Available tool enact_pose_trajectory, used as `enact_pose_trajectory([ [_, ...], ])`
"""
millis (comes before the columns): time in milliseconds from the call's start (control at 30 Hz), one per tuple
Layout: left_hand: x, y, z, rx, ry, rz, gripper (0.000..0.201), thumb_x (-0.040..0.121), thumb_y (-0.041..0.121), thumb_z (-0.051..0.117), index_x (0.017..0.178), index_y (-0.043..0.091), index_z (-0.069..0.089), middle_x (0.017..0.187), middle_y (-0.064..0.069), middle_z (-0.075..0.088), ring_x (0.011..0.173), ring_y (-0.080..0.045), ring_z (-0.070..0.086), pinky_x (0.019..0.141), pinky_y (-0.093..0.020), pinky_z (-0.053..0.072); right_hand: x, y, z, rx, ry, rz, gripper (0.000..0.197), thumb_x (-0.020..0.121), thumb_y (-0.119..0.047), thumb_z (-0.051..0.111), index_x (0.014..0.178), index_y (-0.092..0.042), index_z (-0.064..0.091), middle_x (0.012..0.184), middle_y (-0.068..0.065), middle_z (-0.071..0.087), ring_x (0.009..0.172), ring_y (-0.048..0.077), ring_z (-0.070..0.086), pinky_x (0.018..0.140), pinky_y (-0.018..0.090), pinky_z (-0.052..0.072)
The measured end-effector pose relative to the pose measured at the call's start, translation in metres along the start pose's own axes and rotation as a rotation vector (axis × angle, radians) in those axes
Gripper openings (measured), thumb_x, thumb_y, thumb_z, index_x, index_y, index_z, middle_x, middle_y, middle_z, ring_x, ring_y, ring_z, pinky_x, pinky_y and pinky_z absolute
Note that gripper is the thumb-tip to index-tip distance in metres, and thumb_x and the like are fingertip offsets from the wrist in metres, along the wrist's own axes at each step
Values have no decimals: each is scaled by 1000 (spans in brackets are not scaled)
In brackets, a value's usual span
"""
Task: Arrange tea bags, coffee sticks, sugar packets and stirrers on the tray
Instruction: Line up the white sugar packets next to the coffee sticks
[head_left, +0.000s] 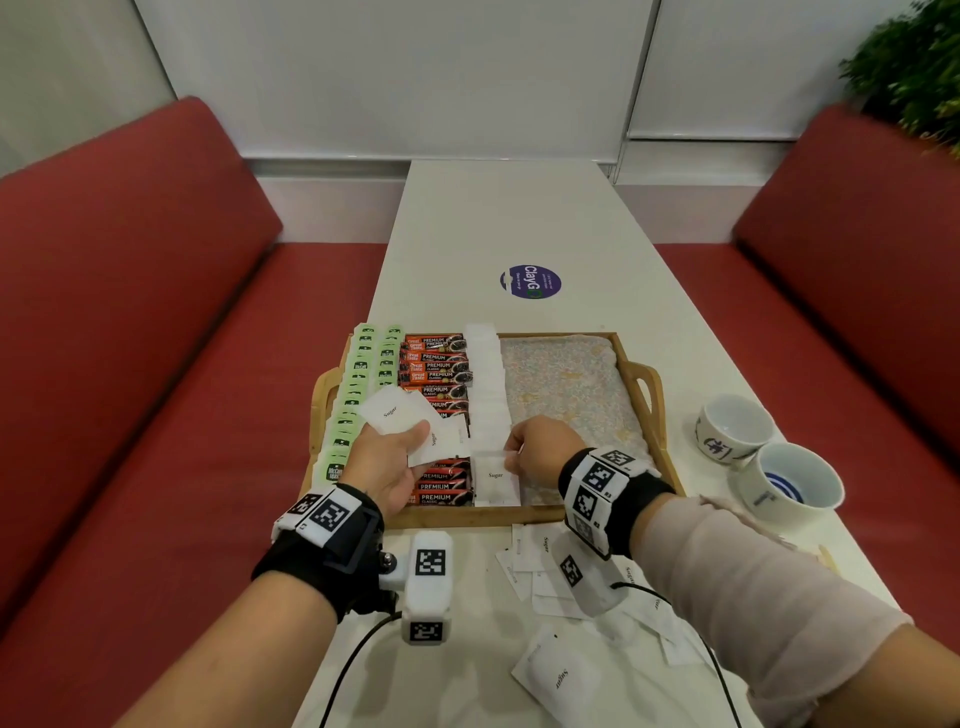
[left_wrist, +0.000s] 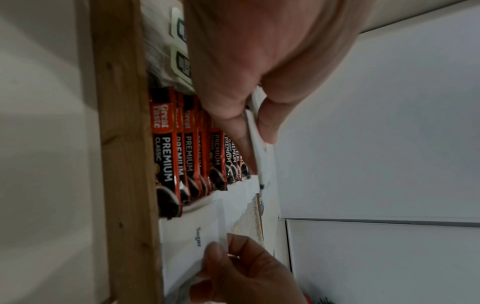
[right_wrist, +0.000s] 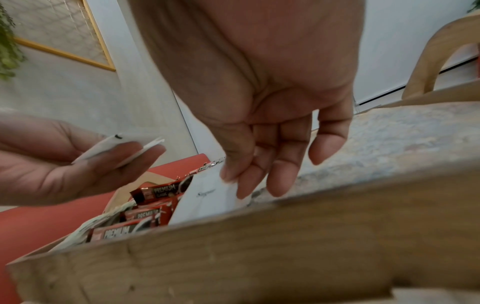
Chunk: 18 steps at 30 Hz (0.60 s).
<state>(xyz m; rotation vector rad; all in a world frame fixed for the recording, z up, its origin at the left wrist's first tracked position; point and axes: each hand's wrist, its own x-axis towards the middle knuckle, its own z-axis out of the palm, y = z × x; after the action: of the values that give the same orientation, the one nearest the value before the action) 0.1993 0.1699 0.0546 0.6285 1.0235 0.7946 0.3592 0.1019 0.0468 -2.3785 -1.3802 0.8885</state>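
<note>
Setting: a long white table (head_left: 498, 218) between two red upholstered benches (head_left: 130, 291), with pale wall panels behind.
Nearest, on the table: a loose scatter of white paper sugar packets (head_left: 558, 675) printed "Sugar" lies before the tray's near edge, not yet placed; more show under the right forearm.
Tray: a shallow wooden tray with cut-out handles (head_left: 649, 395), lined with a pale flowered cloth (head_left: 566, 389).
Left hand (head_left: 387, 462): fingers and thumb clamp a small fan of white sugar packets (head_left: 400, 413), held above the coffee column as a supply.
Right hand (head_left: 540, 447): thumb and forefinger pinch the far edge of one white sugar packet (head_left: 496, 480) lying at the near end of the sugar column; the other fingers hang loose.
Done so far: two columns of green-tagged tea bags (head_left: 358, 384) at the tray's left; beside them a column of red-and-black coffee sticks (head_left: 436, 374); then a column of white sugar packets (head_left: 485, 379) running from the far rim to the near one.
Left to do, as I judge: finish the sugar from the held fan and the loose pile; the right half of the cloth is bare, presumably for stirrers.
Stirrers: none on the tray; a thin pale wooden stick (head_left: 827, 557) at the table's right edge may be one, too little shows to say.
Beyond, right of the tray: two white ceramic cups with blue markings (head_left: 732, 423), touching each other, apart from the tray.
Far: a round purple sticker (head_left: 530, 282) on the table; green foliage (head_left: 914, 73) at top right.
In the way: the left hand's fan overhangs the coffee sticks; the right forearm covers part of the loose pile.
</note>
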Motion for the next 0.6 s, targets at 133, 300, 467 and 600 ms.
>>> enact_pose_trajectory([
  [133,0,-2,1,2,-12,-4,44,93,-8,46,131,15,47,130,-11,57,108,-28,58,79,-40,51,2,0,2,-15,16,19,14,81,-19,72,86,-19,59,101,7,69,93,22,65,81,29,51],
  [300,2,-5,0,16,-32,-13,41,93,-8,46,128,15,49,129,-11,58,108,-28,58,81,-41,53,-2,0,1,-32,45,32,25,80,-28,73,95,-14,59,101,6,67,93,23,63,80,31,51],
  [467,0,-5,6,9,-33,33,41,94,-8,45,128,15,48,129,-11,57,111,-30,57,80,-42,51,-9,-14,-6,153,117,-89,32,98,-41,44,98,-12,58,93,4,63,84,18,56,76,30,44],
  [600,-2,-9,12,-6,-19,62,44,93,-8,46,133,12,47,130,-14,57,113,-33,57,78,-43,51,-16,-26,-3,313,45,-149,33,94,-45,49,99,-13,57,89,6,69,67,15,59,64,27,49],
])
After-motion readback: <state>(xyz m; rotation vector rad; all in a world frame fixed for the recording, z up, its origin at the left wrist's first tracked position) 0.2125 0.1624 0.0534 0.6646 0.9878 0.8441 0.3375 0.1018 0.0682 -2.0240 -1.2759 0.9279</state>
